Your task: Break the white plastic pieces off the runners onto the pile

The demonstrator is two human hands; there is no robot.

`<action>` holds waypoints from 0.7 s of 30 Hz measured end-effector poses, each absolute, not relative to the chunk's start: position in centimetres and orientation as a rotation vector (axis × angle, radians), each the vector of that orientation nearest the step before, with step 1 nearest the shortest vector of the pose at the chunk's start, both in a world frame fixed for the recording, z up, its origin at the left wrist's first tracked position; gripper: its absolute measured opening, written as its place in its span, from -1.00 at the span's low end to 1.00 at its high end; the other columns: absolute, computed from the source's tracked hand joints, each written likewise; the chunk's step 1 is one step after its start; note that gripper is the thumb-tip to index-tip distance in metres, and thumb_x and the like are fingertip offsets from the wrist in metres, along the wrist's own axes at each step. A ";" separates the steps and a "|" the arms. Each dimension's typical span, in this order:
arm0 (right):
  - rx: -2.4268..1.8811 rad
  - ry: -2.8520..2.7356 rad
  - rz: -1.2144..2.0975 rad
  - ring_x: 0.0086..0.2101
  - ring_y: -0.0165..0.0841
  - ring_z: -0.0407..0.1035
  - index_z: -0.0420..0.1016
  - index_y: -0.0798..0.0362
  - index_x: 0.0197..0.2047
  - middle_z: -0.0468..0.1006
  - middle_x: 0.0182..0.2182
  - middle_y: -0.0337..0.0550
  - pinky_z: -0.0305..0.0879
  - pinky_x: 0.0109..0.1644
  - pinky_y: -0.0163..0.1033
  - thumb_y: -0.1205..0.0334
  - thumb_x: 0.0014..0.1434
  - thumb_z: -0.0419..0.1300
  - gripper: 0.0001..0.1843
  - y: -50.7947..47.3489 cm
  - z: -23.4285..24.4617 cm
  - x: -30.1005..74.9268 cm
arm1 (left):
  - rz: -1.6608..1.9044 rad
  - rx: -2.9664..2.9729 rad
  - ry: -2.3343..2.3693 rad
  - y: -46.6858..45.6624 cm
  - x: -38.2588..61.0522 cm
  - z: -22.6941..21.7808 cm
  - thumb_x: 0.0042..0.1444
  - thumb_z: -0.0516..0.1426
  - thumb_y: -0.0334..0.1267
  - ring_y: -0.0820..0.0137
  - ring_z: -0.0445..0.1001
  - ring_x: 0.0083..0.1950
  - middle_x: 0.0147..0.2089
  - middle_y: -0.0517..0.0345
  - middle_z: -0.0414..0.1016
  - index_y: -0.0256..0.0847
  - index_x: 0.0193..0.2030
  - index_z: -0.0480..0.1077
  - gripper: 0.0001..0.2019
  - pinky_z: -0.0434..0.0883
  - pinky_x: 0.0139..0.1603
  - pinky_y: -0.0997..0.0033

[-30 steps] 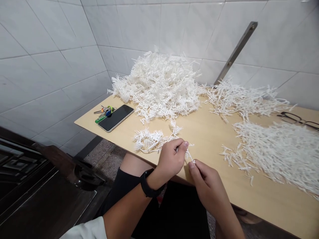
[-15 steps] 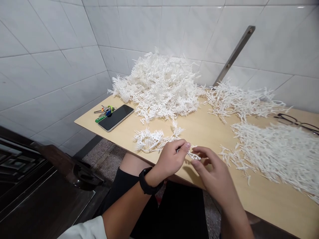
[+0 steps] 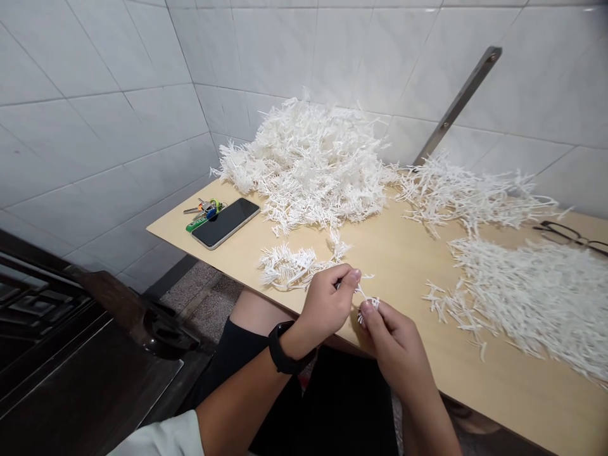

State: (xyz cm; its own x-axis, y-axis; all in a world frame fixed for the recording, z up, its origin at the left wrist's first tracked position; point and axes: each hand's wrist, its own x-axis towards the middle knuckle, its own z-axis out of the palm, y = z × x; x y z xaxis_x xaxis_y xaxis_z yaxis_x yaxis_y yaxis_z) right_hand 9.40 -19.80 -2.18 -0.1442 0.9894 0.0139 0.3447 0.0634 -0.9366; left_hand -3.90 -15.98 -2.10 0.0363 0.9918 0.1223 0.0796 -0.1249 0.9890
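My left hand (image 3: 332, 297), with a black band on its wrist, pinches a white branched plastic strand (image 3: 361, 290) between thumb and forefinger. My right hand (image 3: 394, 335) is closed on the other end of that strand, where short prongs poke out by the thumb. The strand stretches across the small gap between both hands, just above the table's near edge. Left of my hands lies a clump of white pronged strands (image 3: 289, 266) on the tabletop. What sits deeper inside my fingers is hidden.
A large heap of white strands (image 3: 313, 171) stands against the tiled wall. Longer sticks (image 3: 475, 193) and a spread of short white pieces (image 3: 532, 297) lie right. A phone (image 3: 226, 223), keys (image 3: 205, 208) and glasses (image 3: 565, 233) rest on the wooden table (image 3: 403, 253).
My right hand has closed from loosely spread fingers into a pinch on the strand. It has moved slightly left and down. My left hand has barely moved.
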 end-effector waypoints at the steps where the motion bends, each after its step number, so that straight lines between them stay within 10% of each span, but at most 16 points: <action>1: -1.370 -1.603 1.118 -0.56 -0.45 0.02 0.10 0.00 -0.53 0.11 -0.61 -0.35 0.00 -0.48 -0.30 -0.05 0.36 -0.03 -0.53 -20.0 -2.3 9.5 | 1.243 1.374 1.198 -16.0 -3.8 -2.1 0.29 0.00 -0.13 0.49 0.09 -0.45 -0.54 0.30 0.06 -0.21 -0.53 0.12 -0.63 0.08 -0.40 0.42; 16: -1.465 -1.872 0.864 -0.53 -0.36 0.31 0.29 0.00 -0.51 0.40 -0.58 -0.22 0.24 -0.45 -0.31 0.04 0.38 -0.04 -0.56 -23.8 -2.1 13.0 | 1.378 1.209 1.224 -15.3 -3.8 -2.5 0.31 -0.04 -0.07 0.50 0.06 -0.48 -0.52 0.31 0.02 -0.18 -0.48 0.07 -0.63 0.07 -0.44 0.44; 19: -1.693 -1.684 0.463 -0.14 -0.08 0.48 0.53 0.01 -0.10 0.61 -0.17 0.01 0.40 -0.08 -0.06 0.02 0.32 0.00 -0.65 -22.0 -2.7 15.7 | 1.302 1.334 1.217 -15.6 -3.6 -2.5 0.32 -0.02 -0.05 0.48 0.11 -0.45 -0.53 0.29 0.05 -0.19 -0.49 0.11 -0.62 0.10 -0.40 0.44; 21: -1.805 -1.612 0.281 0.04 0.09 0.39 0.29 0.16 0.31 0.54 0.02 0.19 0.28 0.11 0.20 0.12 0.30 -0.06 -0.42 -20.0 -2.7 16.9 | 1.272 1.365 1.217 -15.8 -3.6 -2.5 0.32 -0.02 -0.05 0.48 0.12 -0.45 -0.53 0.29 0.06 -0.20 -0.48 0.13 -0.62 0.11 -0.39 0.44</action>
State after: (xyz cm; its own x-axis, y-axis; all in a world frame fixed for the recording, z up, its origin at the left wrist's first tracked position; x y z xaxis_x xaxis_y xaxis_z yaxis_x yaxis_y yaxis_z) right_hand 16.92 -19.97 -2.66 0.2053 0.9381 0.2788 0.7888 0.0101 -0.6146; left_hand -3.58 -15.83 -2.45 -0.0059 0.9913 0.1312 0.0868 -0.1302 0.9877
